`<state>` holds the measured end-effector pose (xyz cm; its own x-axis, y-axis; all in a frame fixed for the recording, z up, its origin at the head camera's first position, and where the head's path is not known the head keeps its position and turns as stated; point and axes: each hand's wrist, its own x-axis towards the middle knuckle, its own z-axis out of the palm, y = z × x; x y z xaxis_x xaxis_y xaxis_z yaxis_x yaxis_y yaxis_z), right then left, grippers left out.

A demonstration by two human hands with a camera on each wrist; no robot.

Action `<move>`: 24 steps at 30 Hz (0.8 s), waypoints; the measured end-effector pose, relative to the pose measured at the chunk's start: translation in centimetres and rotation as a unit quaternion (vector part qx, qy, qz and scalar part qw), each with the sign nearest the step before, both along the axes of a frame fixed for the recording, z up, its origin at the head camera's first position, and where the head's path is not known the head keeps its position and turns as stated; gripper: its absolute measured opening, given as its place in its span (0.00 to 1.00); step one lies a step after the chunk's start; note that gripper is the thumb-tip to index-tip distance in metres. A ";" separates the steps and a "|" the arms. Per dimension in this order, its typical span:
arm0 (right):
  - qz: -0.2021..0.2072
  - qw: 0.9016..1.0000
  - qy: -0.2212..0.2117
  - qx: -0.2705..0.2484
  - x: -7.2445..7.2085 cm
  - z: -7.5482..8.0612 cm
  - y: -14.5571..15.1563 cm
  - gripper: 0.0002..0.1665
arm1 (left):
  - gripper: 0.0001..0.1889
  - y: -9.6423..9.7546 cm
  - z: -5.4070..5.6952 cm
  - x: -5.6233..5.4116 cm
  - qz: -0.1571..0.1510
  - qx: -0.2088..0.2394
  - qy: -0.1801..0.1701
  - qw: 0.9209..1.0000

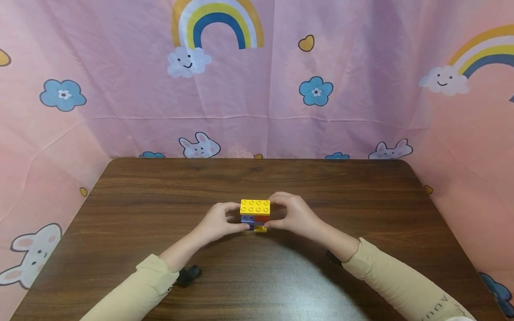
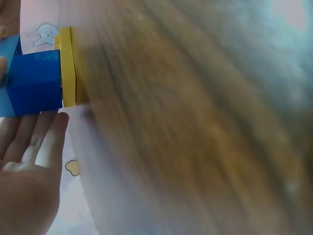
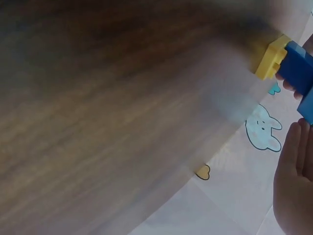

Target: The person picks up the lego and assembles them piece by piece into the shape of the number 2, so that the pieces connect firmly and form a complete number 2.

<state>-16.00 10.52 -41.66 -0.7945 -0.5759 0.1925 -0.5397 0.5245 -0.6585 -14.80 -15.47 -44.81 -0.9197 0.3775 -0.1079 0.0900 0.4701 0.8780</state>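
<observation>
A small stack of toy building bricks stands near the middle of the table, a yellow studded brick (image 1: pixel 255 207) on top. Under it, blue (image 1: pixel 247 219) and red (image 1: pixel 262 219) bricks show side by side, with a bit of yellow at the foot. My left hand (image 1: pixel 218 223) holds the stack from the left, thumb on the near side. From the right, my right hand (image 1: pixel 296 215) grips it with thumb in front and fingers behind. Both wrist views show a dark blue brick (image 2: pixel 36 82) above a yellow base piece (image 3: pixel 270 59) close to the wood.
The brown wooden table (image 1: pixel 160 187) has rounded far corners. A pink cloth (image 1: pixel 269 89) with rainbows, clouds and rabbits hangs behind it and along both sides. A black item (image 1: pixel 188 275) shows beside the left cuff, and another dark one (image 1: pixel 333 257) under the right wrist.
</observation>
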 end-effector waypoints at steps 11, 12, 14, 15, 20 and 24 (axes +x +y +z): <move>-0.020 1.000 -0.019 0.008 0.2 -0.3 -0.1 0.27 | 0.25 -0.7 -0.1 0.1 0.006 -0.003 -0.013 1.000; -0.022 0.999 -0.021 0.011 0.2 -0.3 -0.1 0.27 | 0.25 -0.7 -0.1 0.1 0.008 -0.004 -0.014 1.000; -0.026 0.999 -0.029 0.015 0.2 -0.2 -0.2 0.27 | 0.25 -0.7 -0.1 0.1 0.011 -0.007 -0.014 1.000; -0.027 0.999 -0.032 0.017 0.2 -0.2 -0.2 0.27 | 0.25 -0.7 -0.1 0.1 0.012 -0.009 -0.015 1.000; -0.026 0.999 -0.031 0.015 0.3 -0.1 -0.3 0.27 | 0.26 -0.6 0.0 0.2 0.015 -0.022 -0.015 1.000; -0.028 0.999 -0.035 0.006 0.3 -0.1 -0.3 0.25 | 0.26 -0.5 0.1 0.3 0.015 -0.027 -0.008 0.999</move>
